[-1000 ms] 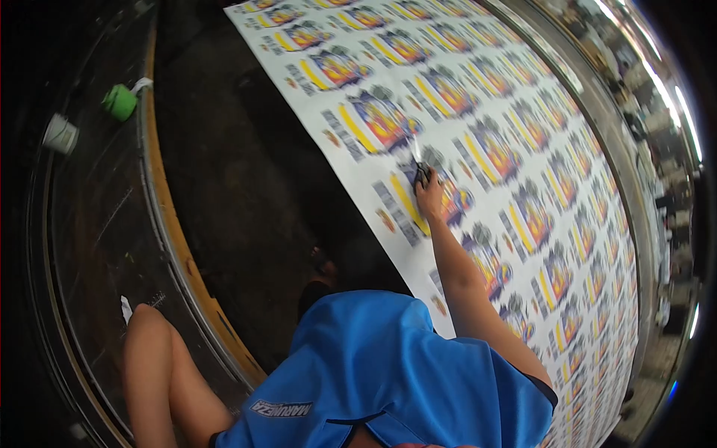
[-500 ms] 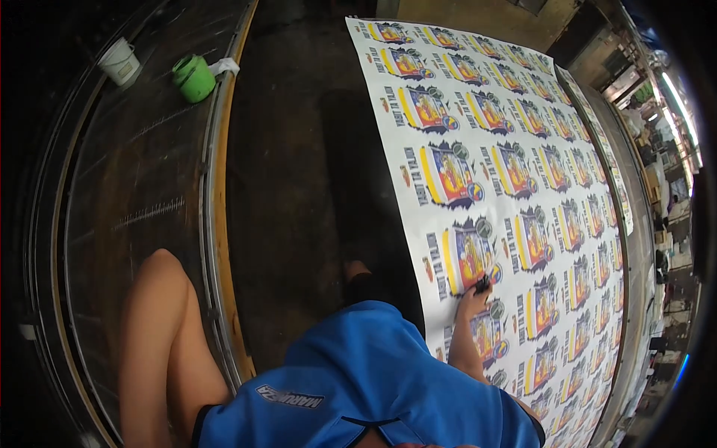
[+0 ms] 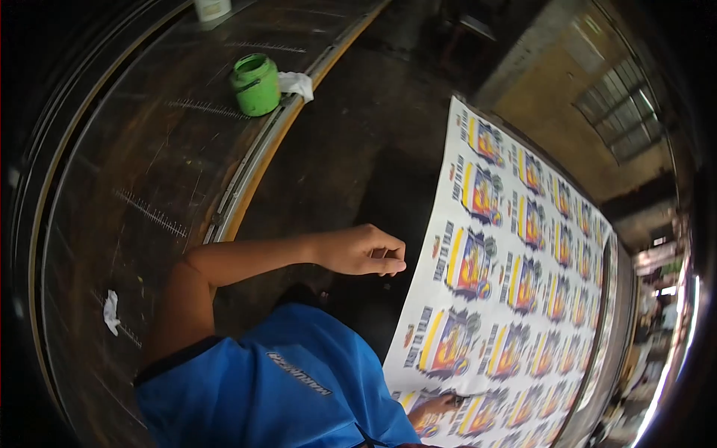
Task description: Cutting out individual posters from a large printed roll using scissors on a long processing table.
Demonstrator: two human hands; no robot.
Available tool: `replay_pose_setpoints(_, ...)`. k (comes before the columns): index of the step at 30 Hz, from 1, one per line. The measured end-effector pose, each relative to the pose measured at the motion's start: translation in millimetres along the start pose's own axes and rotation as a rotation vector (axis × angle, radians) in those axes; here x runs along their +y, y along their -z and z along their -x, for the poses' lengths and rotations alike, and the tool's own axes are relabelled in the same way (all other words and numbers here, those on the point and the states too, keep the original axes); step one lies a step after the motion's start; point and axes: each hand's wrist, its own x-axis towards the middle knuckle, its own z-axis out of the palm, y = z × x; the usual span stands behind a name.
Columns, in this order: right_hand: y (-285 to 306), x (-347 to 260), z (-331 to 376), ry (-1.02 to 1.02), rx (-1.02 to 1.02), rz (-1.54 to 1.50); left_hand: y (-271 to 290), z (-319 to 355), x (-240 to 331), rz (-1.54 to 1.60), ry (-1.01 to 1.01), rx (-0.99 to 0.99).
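Observation:
A wide white printed sheet (image 3: 418,310) covered in rows of the same colourful graphic lies over the table on my right. My right hand (image 3: 427,413) rests over the sheet near the lower edge, closed around a small dark tool (image 3: 452,401) whose kind is too blurred to tell. A thin line runs from the tool across the print. My left hand (image 3: 364,251) is in front of me with its fingers curled in. It hangs just left of the sheet's near edge, over the dark gap, apart from the paper, with nothing visible in it.
Along the left runs a dark table (image 3: 149,179) with ruler-like white marks and a metal-and-wood edge. A green pot (image 3: 256,88) stands on it beside a white cloth (image 3: 297,84). Farther off is a white bucket (image 3: 213,9); nearer lies a white scrap (image 3: 111,312).
My left arm has come up from the left table side toward the sheet, fingers now curled. The view has swung, so the sheet and my right hand with the dark tool appear lower.

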Motion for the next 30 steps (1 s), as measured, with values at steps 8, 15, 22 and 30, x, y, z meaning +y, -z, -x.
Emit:
replay_pose_setpoints(8, -336, -417, 104, 0.345, -1.286, -0.494, 46, -84, -196, 0.18, 0.243, 0.328)
replay_pose_setpoints(15, -501, -582, 241, 0.602, -2.029, -0.244, 185, -71, -293, -0.154, 0.381, 0.836)
replay_pose_setpoints(22, -599, -748, 283, 1.223, -2.369, -0.108, 314, -62, -313, 0.484, 0.4, 1.124)
replay_pose_setpoints(30, -737, -873, 306, 1.031, -2.802, -0.222, 413, -87, -340, 0.045, 0.675, 1.435)
